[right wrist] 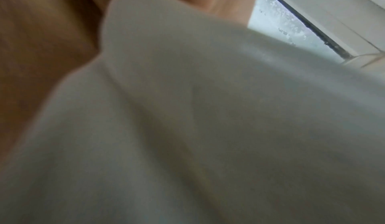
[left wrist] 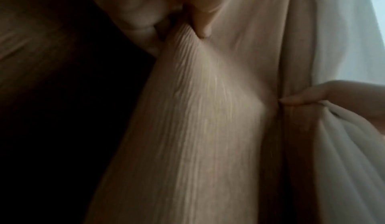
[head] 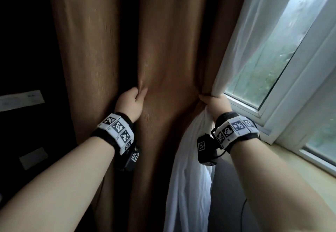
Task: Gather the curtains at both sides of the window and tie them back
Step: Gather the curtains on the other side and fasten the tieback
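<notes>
Fingers of right hand [head: 217,103] hidden behind white curtain [head: 189,186].

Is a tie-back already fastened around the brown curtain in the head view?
No: the brown curtain is only bunched between the left hand and right hand, with no band around it.

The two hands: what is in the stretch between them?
Only brown curtain, pulled taut between the left hand and the right hand, which also holds the white sheer curtain. The head view shows it.
</notes>
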